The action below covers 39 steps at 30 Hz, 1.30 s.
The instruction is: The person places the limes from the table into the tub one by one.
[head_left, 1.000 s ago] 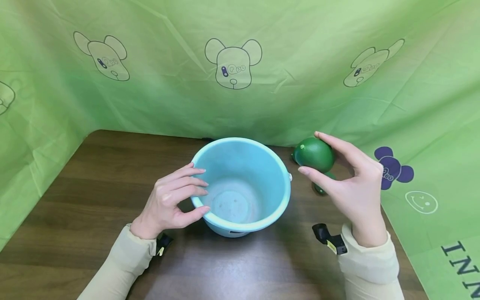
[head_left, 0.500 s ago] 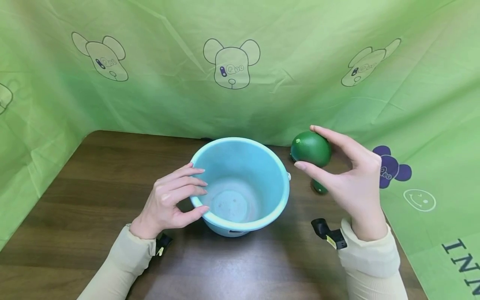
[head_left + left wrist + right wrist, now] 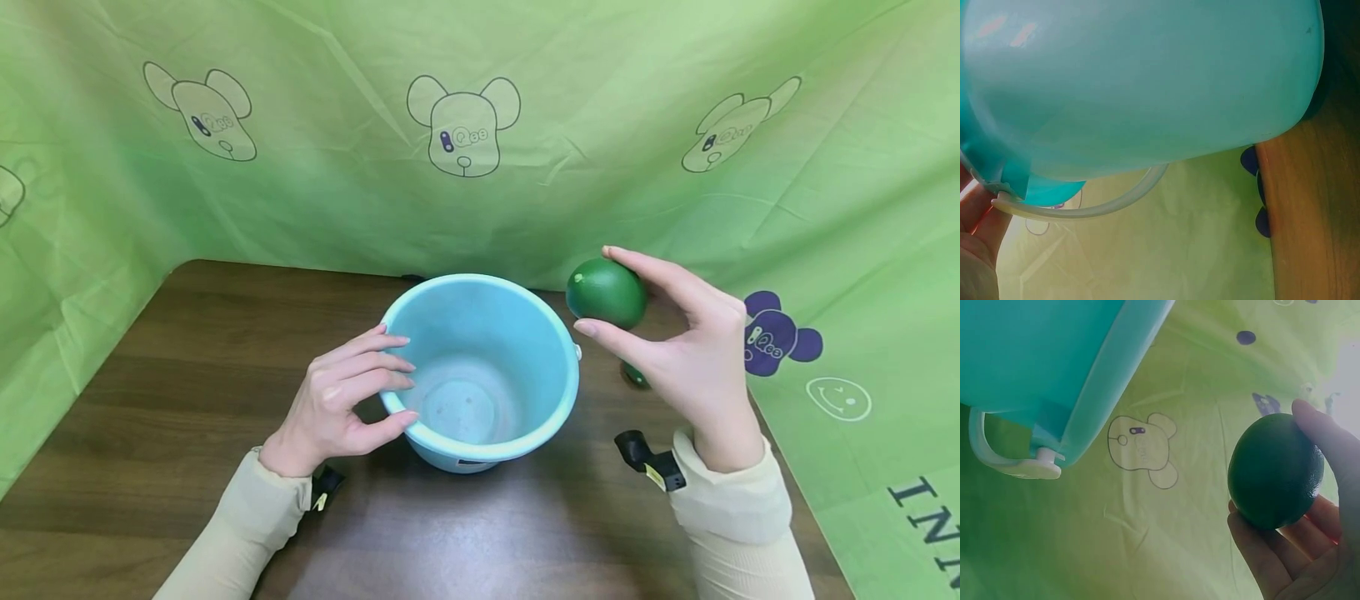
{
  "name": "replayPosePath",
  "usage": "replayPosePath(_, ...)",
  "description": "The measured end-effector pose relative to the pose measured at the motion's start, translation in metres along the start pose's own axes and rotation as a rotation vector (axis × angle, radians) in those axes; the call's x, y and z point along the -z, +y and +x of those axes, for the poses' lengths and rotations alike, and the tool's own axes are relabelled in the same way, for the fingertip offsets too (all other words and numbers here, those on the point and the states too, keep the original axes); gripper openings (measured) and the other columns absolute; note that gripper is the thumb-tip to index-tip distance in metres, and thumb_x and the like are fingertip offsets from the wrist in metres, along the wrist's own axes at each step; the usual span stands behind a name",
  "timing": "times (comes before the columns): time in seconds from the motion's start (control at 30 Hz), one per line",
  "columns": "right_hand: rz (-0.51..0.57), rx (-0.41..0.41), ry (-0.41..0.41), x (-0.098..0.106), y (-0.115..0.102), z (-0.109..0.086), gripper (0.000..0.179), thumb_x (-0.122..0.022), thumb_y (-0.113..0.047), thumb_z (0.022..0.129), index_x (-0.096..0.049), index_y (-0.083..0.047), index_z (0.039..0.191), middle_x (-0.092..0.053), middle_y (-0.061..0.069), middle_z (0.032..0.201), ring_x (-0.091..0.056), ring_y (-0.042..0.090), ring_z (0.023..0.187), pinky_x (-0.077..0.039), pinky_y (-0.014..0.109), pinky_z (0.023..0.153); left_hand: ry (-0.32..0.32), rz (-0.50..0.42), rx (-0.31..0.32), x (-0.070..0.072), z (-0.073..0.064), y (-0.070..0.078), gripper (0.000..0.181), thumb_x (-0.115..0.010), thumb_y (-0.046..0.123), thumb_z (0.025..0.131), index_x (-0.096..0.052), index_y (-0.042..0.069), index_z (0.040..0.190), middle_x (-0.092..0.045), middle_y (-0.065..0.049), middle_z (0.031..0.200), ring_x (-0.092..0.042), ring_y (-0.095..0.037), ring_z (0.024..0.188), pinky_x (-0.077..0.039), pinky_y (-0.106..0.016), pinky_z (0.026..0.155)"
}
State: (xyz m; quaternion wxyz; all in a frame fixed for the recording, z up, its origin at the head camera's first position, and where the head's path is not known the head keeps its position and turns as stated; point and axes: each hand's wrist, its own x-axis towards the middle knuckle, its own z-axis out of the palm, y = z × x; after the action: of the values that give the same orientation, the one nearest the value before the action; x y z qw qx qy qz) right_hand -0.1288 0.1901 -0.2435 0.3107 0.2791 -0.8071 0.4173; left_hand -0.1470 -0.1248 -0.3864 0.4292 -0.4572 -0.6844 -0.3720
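Observation:
A light blue plastic bucket [image 3: 525, 433] stands upright and empty in the middle of the dark wooden table [image 3: 172, 367]. My left hand [image 3: 341, 400] holds its left rim, thumb on the near rim and fingers on the edge. My right hand [image 3: 678, 350] holds a round green fruit [image 3: 606, 292] between thumb and fingers, in the air just right of the bucket's rim. The right wrist view shows the same fruit [image 3: 1275, 470] in my fingers beside the bucket's wall [image 3: 1035, 356] and white handle [image 3: 1004, 459]. The left wrist view is filled by the bucket's side [image 3: 1147, 81].
A second small green fruit [image 3: 633, 375] lies on the table behind my right hand, mostly hidden. A green cloth [image 3: 480, 125] printed with bear heads hangs behind and drapes both sides of the table.
My right hand has carried the green fruit up and to the left, closer to the bucket's right rim. The left hand and the bucket have stayed put.

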Motion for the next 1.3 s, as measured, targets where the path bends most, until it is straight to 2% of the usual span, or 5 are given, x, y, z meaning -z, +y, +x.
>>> replayPosePath(0.33,-0.01,0.037,-0.061,-0.005,0.001,0.006,0.066,-0.091,0.016,0.059,-0.071,0.006,0.121,-0.073,0.015,0.113,-0.069,0.008,0.096,-0.056,0.02,0.083,-0.006,-0.008,0.005,0.0,-0.001,0.0,0.029,-0.071,0.032,0.092,-0.073,0.006,0.078,-0.072,-0.006,0.084,-0.072,-0.033,0.091,-0.052,-0.057,0.099)
replayPosePath(0.53,-0.013,0.023,-0.108,-0.01,0.003,0.008,0.063,-0.092,0.013,0.062,-0.072,0.003,0.121,-0.074,0.012,0.111,-0.067,0.009,0.09,-0.054,0.019,0.078,-0.014,-0.007,0.002,0.001,0.0,0.0,0.029,-0.072,0.032,0.092,-0.073,0.006,0.078,-0.072,-0.007,0.084,-0.072,-0.034,0.091,-0.052,-0.057,0.099)
replayPosePath(0.93,-0.013,0.026,-0.158,-0.013,0.009,0.016,0.062,-0.093,0.008,0.063,-0.073,0.0,0.121,-0.074,0.004,0.113,-0.067,0.011,0.095,-0.054,0.019,0.077,-0.017,0.004,0.001,0.006,0.011,0.003,0.032,-0.072,0.032,0.092,-0.072,0.004,0.077,-0.072,-0.008,0.084,-0.072,-0.034,0.091,-0.052,-0.057,0.099)
replayPosePath(1.2,-0.011,0.022,-0.184,-0.016,0.033,0.014,0.065,-0.095,0.002,0.064,-0.073,-0.006,0.125,-0.073,-0.001,0.115,-0.068,0.011,0.096,-0.057,0.02,0.078,-0.023,-0.004,0.009,0.006,0.012,0.003,0.032,-0.072,0.032,0.092,-0.072,0.004,0.076,-0.073,-0.008,0.084,-0.072,-0.034,0.092,-0.052,-0.057,0.098)
replayPosePath(1.3,-0.003,-0.001,-0.198,-0.018,0.035,0.014,0.066,-0.095,0.002,0.065,-0.073,-0.008,0.126,-0.073,-0.001,0.116,-0.069,0.012,0.098,-0.057,0.021,0.079,-0.025,-0.005,0.017,0.006,0.011,0.003,0.033,-0.071,0.033,0.092,-0.072,0.004,0.076,-0.073,-0.008,0.084,-0.072,-0.035,0.093,-0.052,-0.057,0.099)
